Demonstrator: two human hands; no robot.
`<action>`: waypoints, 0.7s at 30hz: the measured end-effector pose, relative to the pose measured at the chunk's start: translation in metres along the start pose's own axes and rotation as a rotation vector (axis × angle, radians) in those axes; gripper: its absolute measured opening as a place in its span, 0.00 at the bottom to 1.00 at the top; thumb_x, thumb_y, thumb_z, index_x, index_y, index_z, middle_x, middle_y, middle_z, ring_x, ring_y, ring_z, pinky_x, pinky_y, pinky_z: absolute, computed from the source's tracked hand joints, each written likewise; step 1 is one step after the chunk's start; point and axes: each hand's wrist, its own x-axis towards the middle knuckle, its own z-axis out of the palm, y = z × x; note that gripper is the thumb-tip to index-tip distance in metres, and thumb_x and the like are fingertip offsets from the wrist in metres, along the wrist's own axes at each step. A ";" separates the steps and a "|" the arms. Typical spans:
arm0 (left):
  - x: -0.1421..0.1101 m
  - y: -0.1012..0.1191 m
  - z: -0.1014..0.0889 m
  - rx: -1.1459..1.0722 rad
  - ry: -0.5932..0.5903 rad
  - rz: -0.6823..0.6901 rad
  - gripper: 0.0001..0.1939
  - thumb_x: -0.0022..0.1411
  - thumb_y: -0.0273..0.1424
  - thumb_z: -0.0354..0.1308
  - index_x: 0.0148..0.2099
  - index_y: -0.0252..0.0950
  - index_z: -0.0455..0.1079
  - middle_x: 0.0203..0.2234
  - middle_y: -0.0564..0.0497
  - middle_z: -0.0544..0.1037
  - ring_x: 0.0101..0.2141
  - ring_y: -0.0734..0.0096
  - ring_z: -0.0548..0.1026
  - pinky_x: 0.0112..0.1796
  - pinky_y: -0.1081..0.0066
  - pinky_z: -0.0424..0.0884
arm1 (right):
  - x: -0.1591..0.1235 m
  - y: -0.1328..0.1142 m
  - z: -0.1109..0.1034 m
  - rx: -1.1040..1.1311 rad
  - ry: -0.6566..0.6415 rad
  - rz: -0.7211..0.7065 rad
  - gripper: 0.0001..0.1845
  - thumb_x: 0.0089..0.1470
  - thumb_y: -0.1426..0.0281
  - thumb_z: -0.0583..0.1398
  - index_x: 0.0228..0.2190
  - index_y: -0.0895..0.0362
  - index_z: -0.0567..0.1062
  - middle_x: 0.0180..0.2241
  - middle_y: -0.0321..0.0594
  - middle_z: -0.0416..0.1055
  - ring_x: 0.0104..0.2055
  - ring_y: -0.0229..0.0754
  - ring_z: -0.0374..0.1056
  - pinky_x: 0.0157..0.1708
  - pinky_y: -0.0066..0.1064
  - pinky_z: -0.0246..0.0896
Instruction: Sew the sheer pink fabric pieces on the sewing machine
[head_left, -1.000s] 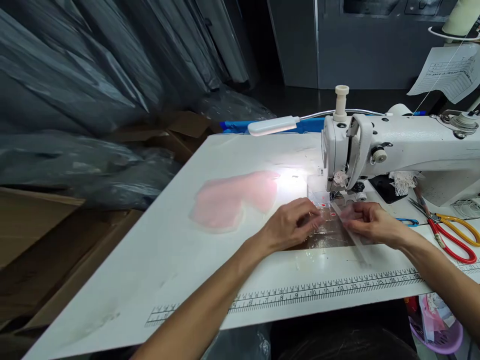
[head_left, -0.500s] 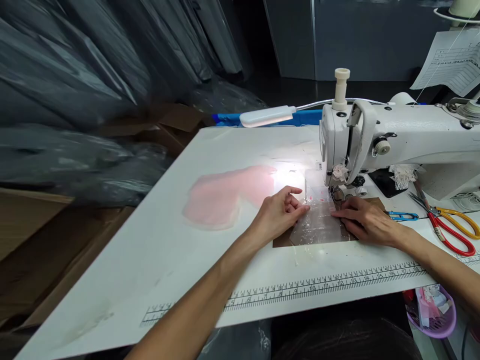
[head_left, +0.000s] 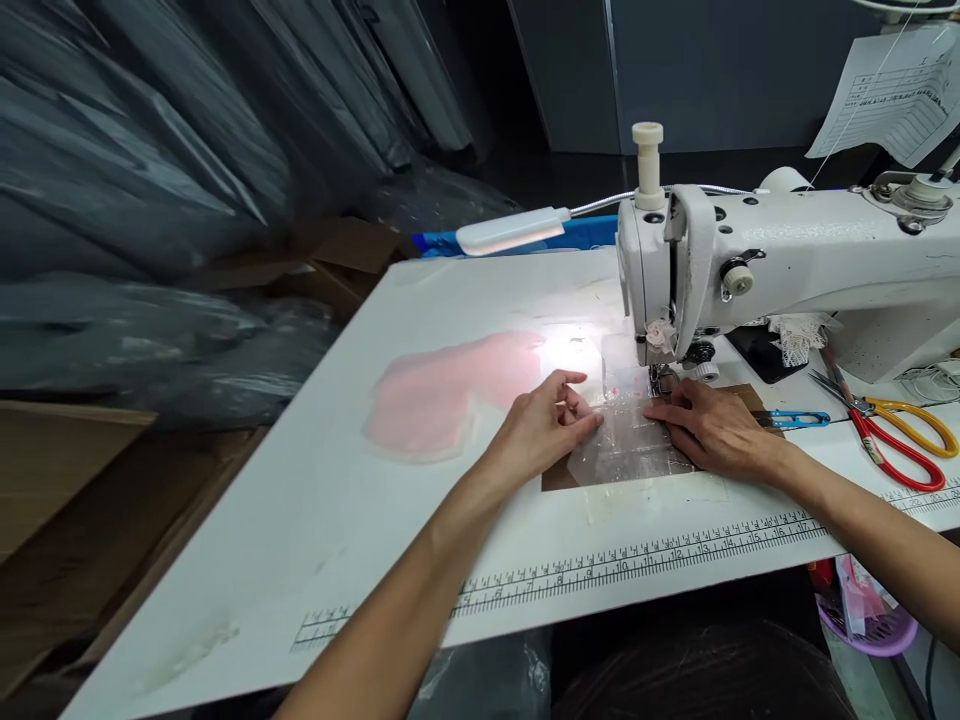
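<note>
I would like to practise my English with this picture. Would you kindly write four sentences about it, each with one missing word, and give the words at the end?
1. The right hand touches a translucent sheet in front of the white ____ machine.
2. In this view, the pink piece lies to the ____ of the left hand.
3. The scissors have one yellow handle and one ____ handle.
4. The colour of the basket at the lower right is ____.

Missing words: sewing; left; red; purple.
</note>
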 end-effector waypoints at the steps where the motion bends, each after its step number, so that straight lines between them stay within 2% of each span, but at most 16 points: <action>1: 0.001 0.000 0.002 0.011 0.043 0.008 0.26 0.52 0.39 0.63 0.52 0.36 0.64 0.26 0.57 0.75 0.20 0.73 0.72 0.27 0.69 0.70 | 0.001 0.000 0.000 -0.005 -0.006 0.019 0.22 0.63 0.68 0.50 0.55 0.52 0.72 0.42 0.49 0.68 0.39 0.45 0.64 0.36 0.36 0.66; 5: 0.003 0.000 0.005 -0.017 0.094 0.006 0.30 0.52 0.44 0.63 0.53 0.35 0.62 0.26 0.58 0.74 0.20 0.72 0.73 0.26 0.69 0.69 | 0.000 0.004 0.003 0.059 0.038 0.037 0.22 0.65 0.67 0.50 0.56 0.53 0.72 0.42 0.49 0.68 0.39 0.44 0.65 0.37 0.36 0.67; 12: 0.003 -0.004 0.001 -0.079 0.035 -0.012 0.28 0.51 0.41 0.64 0.51 0.34 0.64 0.24 0.57 0.73 0.21 0.72 0.72 0.25 0.70 0.67 | -0.010 0.013 0.006 0.283 0.158 -0.007 0.21 0.65 0.69 0.50 0.54 0.57 0.74 0.40 0.48 0.67 0.39 0.41 0.68 0.42 0.37 0.69; 17: 0.004 -0.007 0.000 -0.098 0.011 -0.027 0.31 0.48 0.44 0.66 0.51 0.35 0.65 0.24 0.57 0.73 0.24 0.71 0.72 0.26 0.70 0.66 | -0.012 0.014 0.006 0.271 0.143 -0.055 0.20 0.63 0.71 0.52 0.52 0.54 0.76 0.41 0.47 0.67 0.41 0.42 0.68 0.44 0.40 0.69; 21: 0.004 -0.009 0.000 -0.081 0.011 -0.037 0.29 0.47 0.42 0.66 0.50 0.35 0.68 0.25 0.56 0.74 0.26 0.70 0.72 0.28 0.70 0.67 | -0.011 0.013 0.007 0.247 0.132 -0.037 0.20 0.64 0.70 0.52 0.51 0.53 0.77 0.42 0.47 0.67 0.42 0.42 0.67 0.45 0.39 0.69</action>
